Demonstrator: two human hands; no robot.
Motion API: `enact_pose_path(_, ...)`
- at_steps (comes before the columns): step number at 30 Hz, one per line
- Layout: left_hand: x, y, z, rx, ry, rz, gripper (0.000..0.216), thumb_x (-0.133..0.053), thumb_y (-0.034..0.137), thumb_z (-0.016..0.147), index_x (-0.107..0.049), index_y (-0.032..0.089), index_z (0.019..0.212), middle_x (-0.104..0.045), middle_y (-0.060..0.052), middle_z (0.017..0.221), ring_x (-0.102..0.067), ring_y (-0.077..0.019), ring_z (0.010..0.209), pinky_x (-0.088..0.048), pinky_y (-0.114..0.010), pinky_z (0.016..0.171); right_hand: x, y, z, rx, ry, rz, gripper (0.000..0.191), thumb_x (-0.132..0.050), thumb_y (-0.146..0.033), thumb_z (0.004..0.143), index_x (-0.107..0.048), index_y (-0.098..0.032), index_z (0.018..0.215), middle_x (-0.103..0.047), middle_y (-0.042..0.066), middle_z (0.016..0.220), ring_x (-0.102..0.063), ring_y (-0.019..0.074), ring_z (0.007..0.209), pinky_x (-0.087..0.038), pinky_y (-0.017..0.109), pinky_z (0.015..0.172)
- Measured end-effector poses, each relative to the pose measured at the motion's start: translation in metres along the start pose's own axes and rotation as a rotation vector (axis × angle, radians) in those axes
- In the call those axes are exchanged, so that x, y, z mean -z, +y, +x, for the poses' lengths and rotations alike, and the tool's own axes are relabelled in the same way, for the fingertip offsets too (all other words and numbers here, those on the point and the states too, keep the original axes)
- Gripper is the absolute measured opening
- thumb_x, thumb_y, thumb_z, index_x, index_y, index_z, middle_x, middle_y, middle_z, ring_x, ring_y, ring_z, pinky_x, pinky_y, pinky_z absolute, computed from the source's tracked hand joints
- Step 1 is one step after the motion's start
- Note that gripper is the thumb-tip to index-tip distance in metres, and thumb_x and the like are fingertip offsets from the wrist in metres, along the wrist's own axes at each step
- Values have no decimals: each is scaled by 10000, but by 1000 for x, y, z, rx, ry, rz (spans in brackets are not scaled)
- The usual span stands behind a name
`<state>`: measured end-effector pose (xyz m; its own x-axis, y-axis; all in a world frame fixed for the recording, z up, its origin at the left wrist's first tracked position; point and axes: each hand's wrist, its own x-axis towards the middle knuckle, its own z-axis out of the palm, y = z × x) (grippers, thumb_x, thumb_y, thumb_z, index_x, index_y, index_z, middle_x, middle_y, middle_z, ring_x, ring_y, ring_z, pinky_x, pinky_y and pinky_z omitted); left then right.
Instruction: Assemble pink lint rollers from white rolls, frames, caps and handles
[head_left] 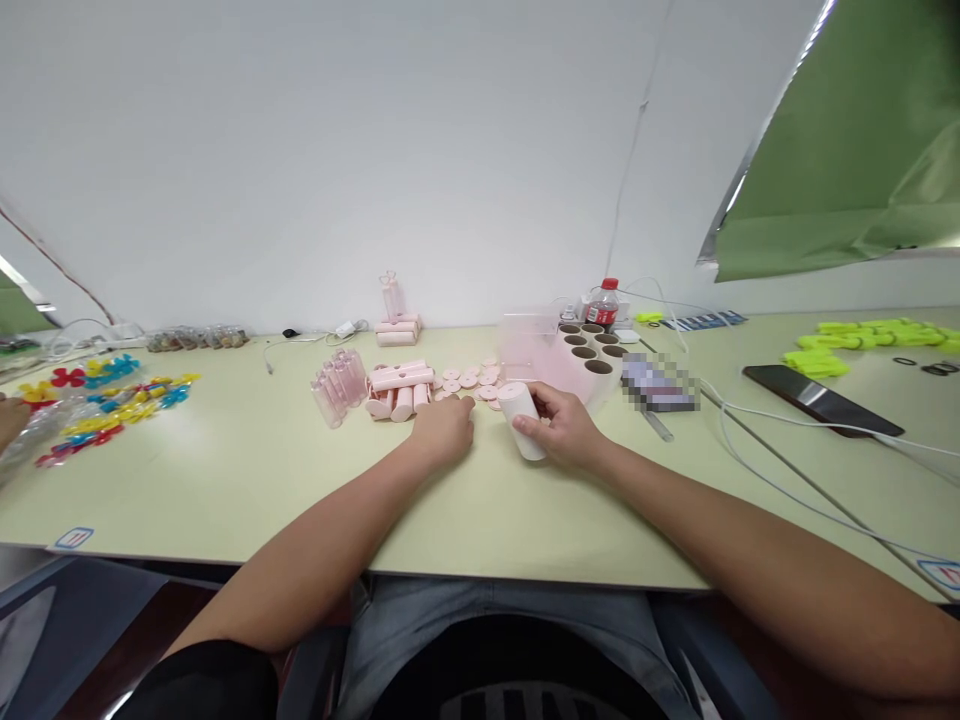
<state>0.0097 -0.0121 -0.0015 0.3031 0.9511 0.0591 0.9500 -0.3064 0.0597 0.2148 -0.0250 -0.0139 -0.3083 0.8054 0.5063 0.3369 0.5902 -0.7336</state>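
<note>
My right hand (566,430) is wrapped around a white cardboard tube (527,432), which tilts over the table with a pale pink disc on its upper end. To its left, my left hand (444,432) rests low at the near edge of some flat pink discs (469,378). Its fingers are curled, and what they hold, if anything, is hidden. Just left of that hand lies a pile of pink cylinders (401,378). Farther left stand clear pink tubes (337,385) in a cluster.
Open brown-lined tubes (598,367) stand right of a translucent pink sheet (536,345), near a red-capped bottle (603,305). White cables cross the right side, beside a dark phone (821,400) and neon-yellow pieces (885,335). Colourful plastic parts (127,405) and another person's hand (10,420) are far left.
</note>
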Motion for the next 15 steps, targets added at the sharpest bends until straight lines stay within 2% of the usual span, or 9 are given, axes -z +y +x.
enact_pose_path(5, -1, 2, -3, -111, 8, -119, 380, -439, 286, 889, -584, 231, 1236, -638, -95, 1150, -624, -258, 993, -466, -342, 734, 0, 0, 0, 6, -6, 16, 418, -658, -482, 785, -643, -154, 1044, -677, 69, 906, -588, 206, 790, -443, 292, 652)
enact_pose_path(8, 2, 4, -7, -62, 31, -71, 395, -424, 401, 898, -588, 213, 1204, -592, -129, 1180, -620, -295, 990, -471, -382, 734, -1, 0, 0, 6, -3, 11, 412, -658, -477, 785, -644, -158, 1047, -676, 64, 899, -580, 199, 774, -439, 290, 641)
enact_pose_path(10, 4, 5, -9, -31, -13, -44, 414, -391, 456, 906, -601, 199, 1152, -586, -148, 1159, -624, -316, 969, -472, -407, 732, -1, -1, 0, 1, -3, 6, 406, -655, -478, 788, -645, -162, 1042, -671, 59, 886, -572, 192, 755, -437, 289, 636)
enact_pose_path(13, 4, 3, -10, -39, -86, -64, 421, -355, 470, 915, -609, 181, 1085, -612, -148, 1088, -634, -315, 927, -467, -404, 720, -1, -1, 0, 0, -8, 10, 415, -651, -483, 794, -643, -164, 1060, -666, 60, 893, -570, 189, 754, -439, 289, 637)
enact_pose_path(15, 3, 2, -9, -48, -77, -71, 412, -360, 460, 909, -609, 165, 1052, -623, -152, 1066, -636, -309, 906, -461, -392, 703, -1, 0, 0, 4, -9, 19, 436, -652, -477, 797, -634, -163, 1099, -666, 65, 913, -574, 192, 771, -443, 290, 643)
